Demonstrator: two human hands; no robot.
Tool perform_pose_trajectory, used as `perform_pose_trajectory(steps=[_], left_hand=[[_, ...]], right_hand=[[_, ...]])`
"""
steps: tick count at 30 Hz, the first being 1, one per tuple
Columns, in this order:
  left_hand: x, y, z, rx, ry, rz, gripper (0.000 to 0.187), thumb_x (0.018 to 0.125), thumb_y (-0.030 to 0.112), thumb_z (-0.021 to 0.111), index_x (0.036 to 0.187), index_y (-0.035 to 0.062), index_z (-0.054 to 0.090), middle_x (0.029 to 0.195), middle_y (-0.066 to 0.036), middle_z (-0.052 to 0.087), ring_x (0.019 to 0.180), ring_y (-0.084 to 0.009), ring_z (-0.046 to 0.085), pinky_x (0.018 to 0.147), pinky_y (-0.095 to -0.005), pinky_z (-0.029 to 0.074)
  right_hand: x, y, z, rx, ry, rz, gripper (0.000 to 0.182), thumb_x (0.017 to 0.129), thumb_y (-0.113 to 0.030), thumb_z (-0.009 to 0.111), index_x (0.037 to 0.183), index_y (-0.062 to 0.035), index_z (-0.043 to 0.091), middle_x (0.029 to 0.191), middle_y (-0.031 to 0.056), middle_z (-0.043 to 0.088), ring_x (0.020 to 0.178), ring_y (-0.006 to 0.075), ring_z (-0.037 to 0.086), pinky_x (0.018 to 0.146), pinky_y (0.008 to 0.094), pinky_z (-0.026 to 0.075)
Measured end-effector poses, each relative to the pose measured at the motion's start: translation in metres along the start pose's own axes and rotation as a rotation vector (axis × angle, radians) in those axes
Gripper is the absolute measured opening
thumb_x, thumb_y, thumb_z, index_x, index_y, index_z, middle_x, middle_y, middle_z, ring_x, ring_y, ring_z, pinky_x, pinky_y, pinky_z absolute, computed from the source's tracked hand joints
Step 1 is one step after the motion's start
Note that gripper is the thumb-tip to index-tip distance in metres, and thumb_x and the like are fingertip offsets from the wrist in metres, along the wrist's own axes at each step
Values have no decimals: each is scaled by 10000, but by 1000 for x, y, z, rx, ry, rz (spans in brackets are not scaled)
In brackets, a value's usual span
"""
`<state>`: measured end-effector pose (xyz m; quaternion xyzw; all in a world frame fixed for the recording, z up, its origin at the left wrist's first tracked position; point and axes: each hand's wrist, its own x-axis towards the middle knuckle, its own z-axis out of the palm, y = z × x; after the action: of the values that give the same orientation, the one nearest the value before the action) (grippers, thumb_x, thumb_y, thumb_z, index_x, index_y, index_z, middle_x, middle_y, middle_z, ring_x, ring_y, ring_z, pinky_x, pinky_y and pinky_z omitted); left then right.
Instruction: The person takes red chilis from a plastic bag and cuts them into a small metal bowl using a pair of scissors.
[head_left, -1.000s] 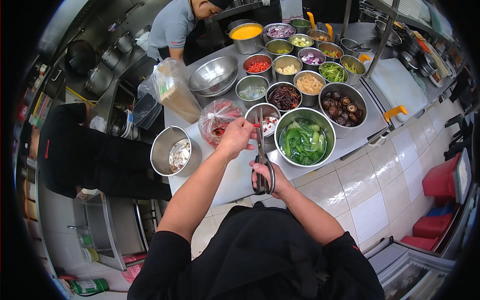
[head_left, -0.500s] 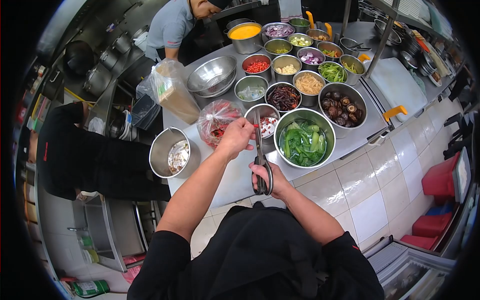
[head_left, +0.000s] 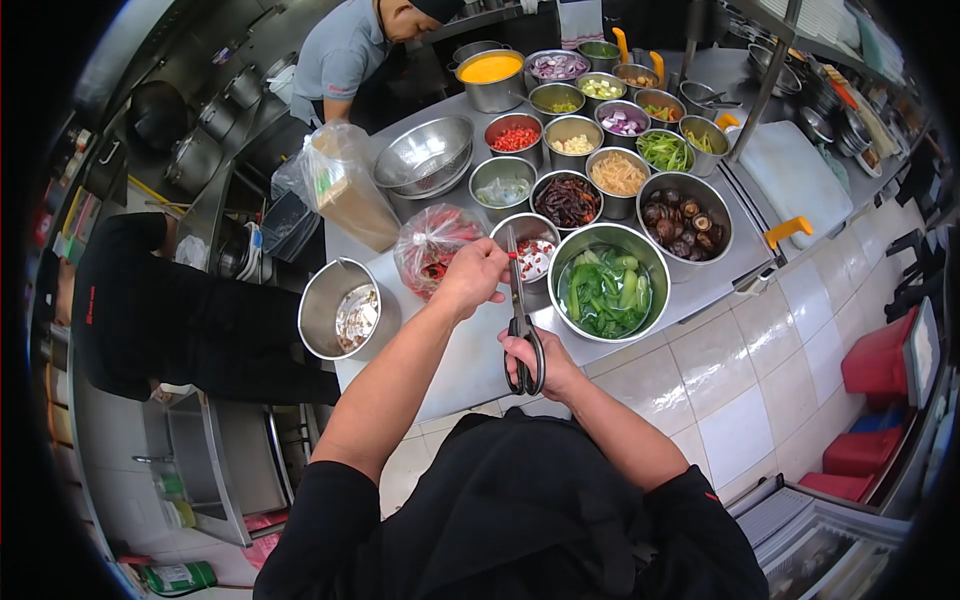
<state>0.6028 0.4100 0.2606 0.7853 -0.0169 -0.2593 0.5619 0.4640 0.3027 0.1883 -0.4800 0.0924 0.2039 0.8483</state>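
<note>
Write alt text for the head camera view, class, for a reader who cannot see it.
The person's right hand holds black-handled scissors against a small red chilli pinched in the left hand, above a small steel bowl of chopped chilli. Many steel bowls of ingredients crowd the steel counter.

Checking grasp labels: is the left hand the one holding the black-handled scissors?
No: the right hand grips the black-handled scissors, while the left hand pinches a small red chilli at the blades.

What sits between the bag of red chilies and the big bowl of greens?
In the head view, between the bag of chilies and the bowl of greens sit a small steel bowl, the scissors and the left hand.
</note>
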Motion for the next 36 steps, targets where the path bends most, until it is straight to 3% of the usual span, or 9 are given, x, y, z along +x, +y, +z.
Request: perform_pose_trajectory(steps=[5,10,15,18,22,26,29,33,36], left_hand=[[-1,3,1,33,-34,-25,146,943,185,487,911,60,556,866,-32,609,823,-135,601,590,-297,527],[6,-3,-2,59,-54,-29,137,940,203,505,907,81,556,893,-22,614,834,-133,602,597,-306,528],[8,-6,-3,62,-60,-1,147,937,210,505,898,79,556,861,-30,609,807,-133,601,594,-314,534],[3,0,-2,95,-56,-20,152,935,214,509,899,75,559,847,-32,605,806,-131,600,597,-324,537],[5,-3,-4,50,-39,19,159,916,195,520,861,55,569,786,-48,616,726,-147,604,560,-328,548],[4,-2,-5,41,-74,-8,154,924,198,523,881,59,571,819,-41,612,763,-140,601,588,-329,542],[5,-2,-5,43,-100,-17,139,936,197,517,919,73,577,857,-27,607,795,-129,593,617,-329,529],[3,-1,-6,23,-122,-45,133,936,192,516,917,75,578,857,-22,606,791,-128,589,620,-330,525],[2,-2,-8,10,-139,-37,127,935,186,515,916,78,577,847,-19,597,783,-125,582,613,-330,521]], right_hand=[[-2,-3,3,97,14,-36,362,890,-334,652,1048,-18,572,682,49,580,549,141,575,494,264,457],[0,1,0,194,12,-3,387,891,-333,659,1090,-14,565,703,53,595,548,141,585,489,252,461],[-1,1,-4,-76,62,-15,398,886,-337,673,1084,-8,566,689,50,585,543,142,582,485,258,460],[-3,-1,0,132,37,-15,375,890,-337,670,1059,-13,583,681,34,582,537,126,564,483,247,453],[-4,-7,-9,-188,30,53,490,899,-372,648,1187,7,531,756,53,599,621,144,595,547,258,475],[-3,-1,-5,154,4,16,389,899,-365,661,1047,-15,582,682,26,587,533,120,565,479,244,446],[-4,-5,-10,-157,61,47,434,897,-379,658,1098,-5,571,717,34,597,572,126,581,508,247,461],[-11,-9,1,72,19,15,378,889,-378,673,1007,-28,592,664,22,579,533,121,568,481,244,449],[-9,-9,-7,-173,44,33,434,879,-397,682,1060,-14,586,702,38,593,573,136,586,528,256,472]])
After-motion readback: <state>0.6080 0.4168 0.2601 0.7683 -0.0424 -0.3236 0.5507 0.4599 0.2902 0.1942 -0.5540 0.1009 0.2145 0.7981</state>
